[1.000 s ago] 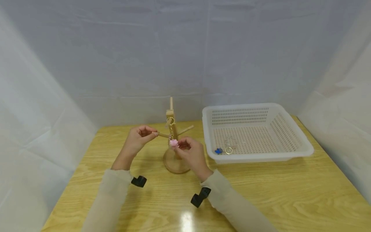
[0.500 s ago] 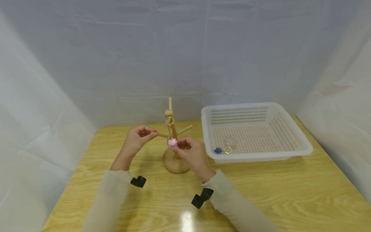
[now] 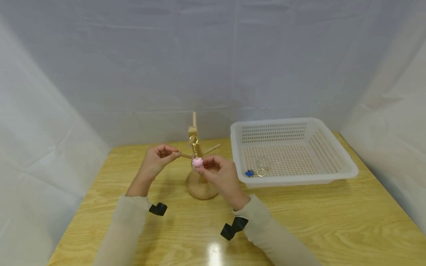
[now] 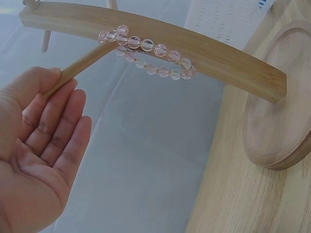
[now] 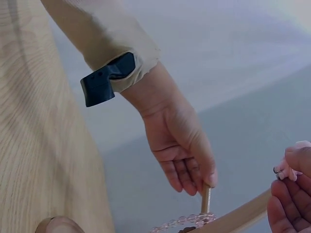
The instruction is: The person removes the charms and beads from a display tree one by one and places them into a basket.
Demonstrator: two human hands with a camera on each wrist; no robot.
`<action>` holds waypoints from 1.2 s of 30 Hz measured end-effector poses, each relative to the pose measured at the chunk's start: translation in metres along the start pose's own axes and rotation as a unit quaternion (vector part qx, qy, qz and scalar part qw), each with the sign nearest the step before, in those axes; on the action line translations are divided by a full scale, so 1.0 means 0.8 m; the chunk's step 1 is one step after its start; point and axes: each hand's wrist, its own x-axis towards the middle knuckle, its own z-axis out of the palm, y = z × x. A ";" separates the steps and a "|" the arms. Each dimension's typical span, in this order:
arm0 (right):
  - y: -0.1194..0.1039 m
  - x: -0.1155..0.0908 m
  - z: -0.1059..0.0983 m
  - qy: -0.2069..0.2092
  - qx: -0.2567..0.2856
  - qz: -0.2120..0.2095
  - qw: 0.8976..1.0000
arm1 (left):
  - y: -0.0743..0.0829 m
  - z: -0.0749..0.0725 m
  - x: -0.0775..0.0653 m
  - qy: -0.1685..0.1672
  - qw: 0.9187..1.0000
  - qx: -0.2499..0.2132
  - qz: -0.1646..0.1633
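Pale cloth [image 3: 166,55] rises behind a wood-grained table [image 3: 332,221], where a wooden stand [image 4: 218,56] is set to the left of a white basket [image 3: 299,180]. What matters most is the line between the pink charm [image 3: 197,162] and the gold ring [image 3: 193,139] above it: the chain [image 3: 195,150] joining them runs down the near side of the post, its long axis close to upright. That ring appears to hang on a peg pointing to the near side, though whether it is fully round the wood is too small to tell. Right hand [image 3: 222,175] is the nearer to the charm, grasping it between thumb and fingers from the right, below the ring. Left hand [image 3: 154,159] lies farther left and pinches the outer end of the left peg [image 3: 185,154], so the charm sits to its right, well apart from its fingertips. Around that same peg, by the post, hangs a beaded bracelet [image 4: 161,50], largely hidden behind the charm in the head view. Inside the basket's near left corner lie a blue trinket [image 3: 249,173], another ring [image 3: 261,172] and a clear loop [image 3: 264,162].
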 end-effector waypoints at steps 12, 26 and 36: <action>-0.021 0.002 -0.006 -0.011 0.015 -0.017 1.000 | 0.000 0.000 0.000 0.002 1.000 0.007 -0.004; -0.044 0.000 -0.012 -0.028 0.052 -0.077 0.995 | -0.002 -0.002 -0.001 0.003 1.000 -0.010 0.007; -0.058 -0.007 -0.017 -0.031 0.060 -0.088 0.994 | 0.000 -0.001 -0.001 0.000 1.000 -0.013 0.002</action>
